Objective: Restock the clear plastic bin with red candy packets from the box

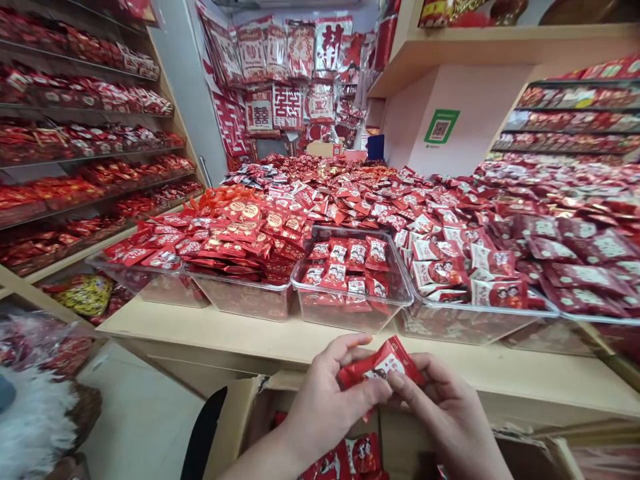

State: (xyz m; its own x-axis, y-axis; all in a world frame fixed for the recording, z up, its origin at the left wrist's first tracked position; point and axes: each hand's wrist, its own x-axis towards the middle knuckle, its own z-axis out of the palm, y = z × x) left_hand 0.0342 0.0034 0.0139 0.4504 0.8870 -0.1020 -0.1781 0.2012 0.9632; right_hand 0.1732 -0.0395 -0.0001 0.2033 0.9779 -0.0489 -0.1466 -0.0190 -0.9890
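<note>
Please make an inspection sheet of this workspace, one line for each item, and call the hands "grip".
surface: pale wooden counter carrying clear plastic bins.
job's things: small red packet held between both hands; more packets in the open cardboard box below.
clutter: red packets heaped in and beyond the bins.
grips: left hand and right hand both pinch the packet.
cables: nothing seen.
surroundings: shelves of red goods at left, red hanging decorations behind, QR code sign at right.
</note>
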